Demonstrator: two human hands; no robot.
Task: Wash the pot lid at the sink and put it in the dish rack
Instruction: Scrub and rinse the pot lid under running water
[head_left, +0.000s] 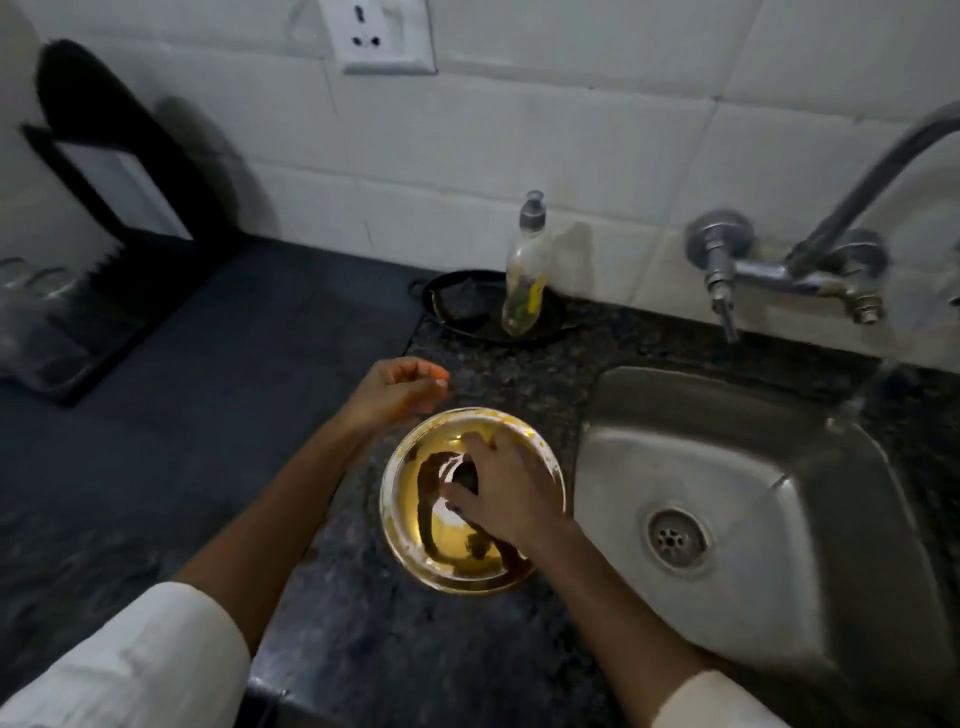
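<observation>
A round steel pot lid (431, 540), smeared yellow and brown, lies on the dark granite counter just left of the sink (753, 467). My right hand (506, 491) rests on the lid's middle with fingers curled around its dark knob. My left hand (397, 389) hovers just beyond the lid's far-left rim, fingers loosely curled, holding nothing that I can see. The black dish rack (98, 249) stands at the far left of the counter against the wall.
A dish soap bottle (524, 270) stands in a black tray (462, 312) behind the lid. The tap (789, 265) is mounted on the tiled wall above the sink, spout reaching right. Clear glassware (31, 291) sits in the rack. A wall socket (382, 34) is above.
</observation>
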